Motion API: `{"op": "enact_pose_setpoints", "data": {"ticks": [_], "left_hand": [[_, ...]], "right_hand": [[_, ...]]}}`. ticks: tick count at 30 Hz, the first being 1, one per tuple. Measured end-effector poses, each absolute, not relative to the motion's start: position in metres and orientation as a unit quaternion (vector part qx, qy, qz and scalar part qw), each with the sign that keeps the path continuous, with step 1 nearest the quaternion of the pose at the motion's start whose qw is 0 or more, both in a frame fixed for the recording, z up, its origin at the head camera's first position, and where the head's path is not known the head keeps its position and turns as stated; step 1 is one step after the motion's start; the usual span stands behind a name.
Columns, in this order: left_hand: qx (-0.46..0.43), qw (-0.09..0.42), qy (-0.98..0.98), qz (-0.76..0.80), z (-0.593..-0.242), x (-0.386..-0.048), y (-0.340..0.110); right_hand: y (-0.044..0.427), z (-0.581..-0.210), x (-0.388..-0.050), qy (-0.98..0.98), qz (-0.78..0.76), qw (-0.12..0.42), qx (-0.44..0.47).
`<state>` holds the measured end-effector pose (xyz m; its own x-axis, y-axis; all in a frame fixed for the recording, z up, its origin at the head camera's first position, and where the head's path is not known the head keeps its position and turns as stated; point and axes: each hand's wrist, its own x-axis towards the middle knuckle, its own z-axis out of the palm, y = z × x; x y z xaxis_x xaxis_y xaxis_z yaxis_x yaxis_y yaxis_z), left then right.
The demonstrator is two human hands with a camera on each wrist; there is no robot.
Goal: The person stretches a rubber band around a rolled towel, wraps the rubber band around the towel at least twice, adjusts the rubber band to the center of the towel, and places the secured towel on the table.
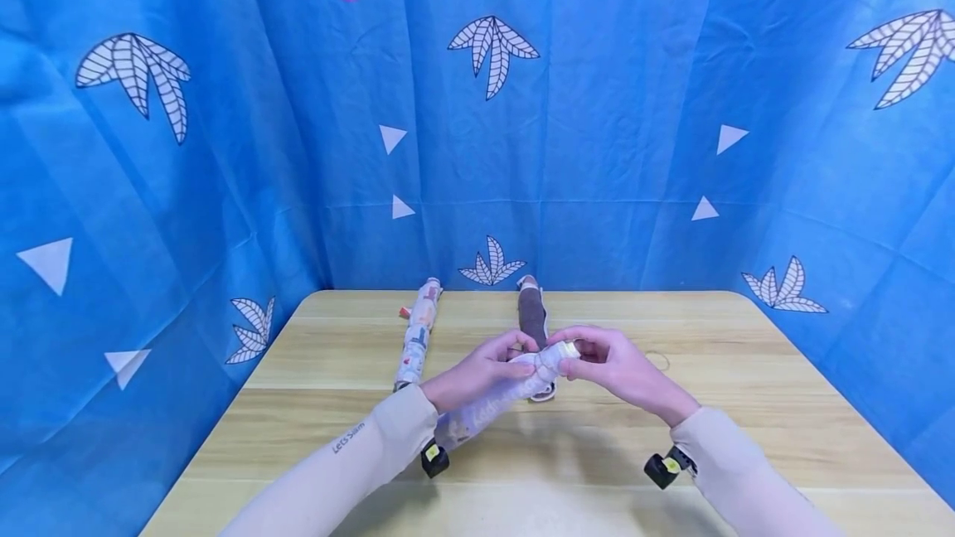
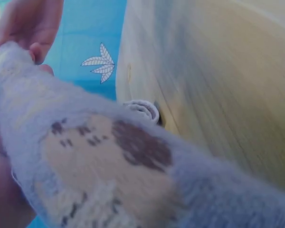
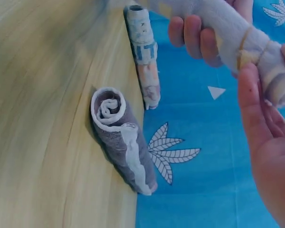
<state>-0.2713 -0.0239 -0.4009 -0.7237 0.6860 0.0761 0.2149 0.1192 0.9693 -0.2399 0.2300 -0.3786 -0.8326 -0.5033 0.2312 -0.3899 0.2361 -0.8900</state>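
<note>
A pale lavender rolled cloth (image 1: pixel 477 414) with a printed figure slants above the table, raised in both hands. The left hand (image 1: pixel 485 369) grips it near its upper end, fingers curled round it in the right wrist view. At that end the right hand (image 1: pixel 619 369) pinches the roll between thumb and fingers. A thin tan band (image 3: pixel 243 43) circles the roll there in the right wrist view. Behind the hands lies a brown rolled cloth (image 1: pixel 532 313) with white edging. Left of it is a patterned white rolled cloth (image 1: pixel 419 330).
Both other rolls lie on the wooden table (image 1: pixel 313 413), reaching towards its back edge. A thin ring-like band (image 1: pixel 658 360) lies right of the right hand. A blue curtain (image 1: pixel 597 147) with leaf prints hangs behind and at both sides.
</note>
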Motion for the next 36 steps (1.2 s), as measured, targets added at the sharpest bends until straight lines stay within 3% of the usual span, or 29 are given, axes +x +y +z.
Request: {"op": "enact_pose_setpoints", "data": {"ticks": [4, 11, 15, 24, 36], "left_hand": [[0.327, 0.146, 0.741, 0.567, -0.399, -0.265, -0.019], [0.409, -0.091, 0.828, 0.372, -0.403, -0.253, -0.011], [0.442, -0.157, 0.828, 0.308, -0.405, -0.249, -0.01], [0.466, -0.215, 0.83, 0.217, -0.401, -0.245, -0.008], [0.466, -0.21, 0.844, 0.163, -0.396, -0.245, -0.004]], "right_hand": [[0.228, -0.376, -0.24, 0.803, -0.537, 0.028, -0.257], [0.225, -0.379, -0.243, 0.811, -0.548, 0.007, -0.204], [0.223, -0.381, -0.244, 0.799, -0.57, 0.015, -0.191], [0.219, -0.38, -0.243, 0.756, -0.637, 0.049, -0.146], [0.205, -0.384, -0.242, 0.766, -0.633, 0.038, -0.108]]}}
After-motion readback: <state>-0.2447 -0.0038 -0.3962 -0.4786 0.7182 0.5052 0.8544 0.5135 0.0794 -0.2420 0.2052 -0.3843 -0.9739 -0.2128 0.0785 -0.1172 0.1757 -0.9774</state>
